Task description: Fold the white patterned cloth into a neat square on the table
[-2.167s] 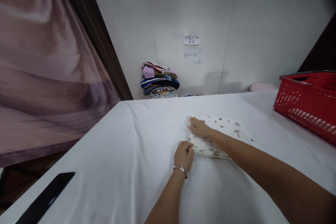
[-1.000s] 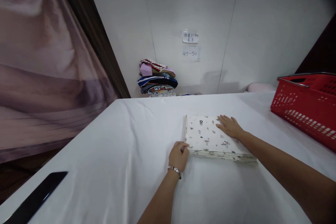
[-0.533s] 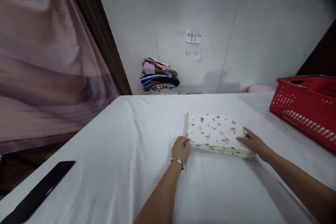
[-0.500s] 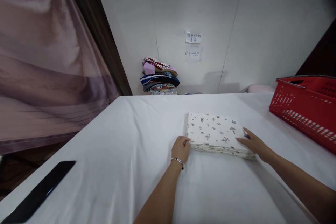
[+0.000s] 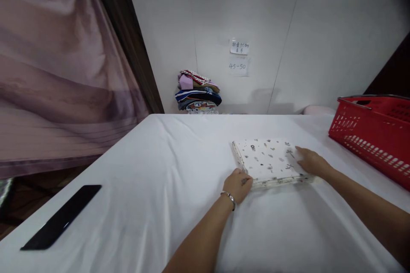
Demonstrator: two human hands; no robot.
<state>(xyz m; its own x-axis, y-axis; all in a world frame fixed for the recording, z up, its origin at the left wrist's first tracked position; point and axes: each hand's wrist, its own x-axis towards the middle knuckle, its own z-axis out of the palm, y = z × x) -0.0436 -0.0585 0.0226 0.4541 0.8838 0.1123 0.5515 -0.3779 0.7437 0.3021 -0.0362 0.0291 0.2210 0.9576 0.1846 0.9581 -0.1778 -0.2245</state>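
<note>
The left hand (image 5: 237,184) pinches the near left corner of a folded white plant-printed cloth (image 5: 264,158). The right hand (image 5: 311,162) touches its right edge, grip hard to tell.

The left hand (image 5: 237,185) curls inward, while the right hand (image 5: 310,161), somewhat blurred, seems more loosely bent.
</note>
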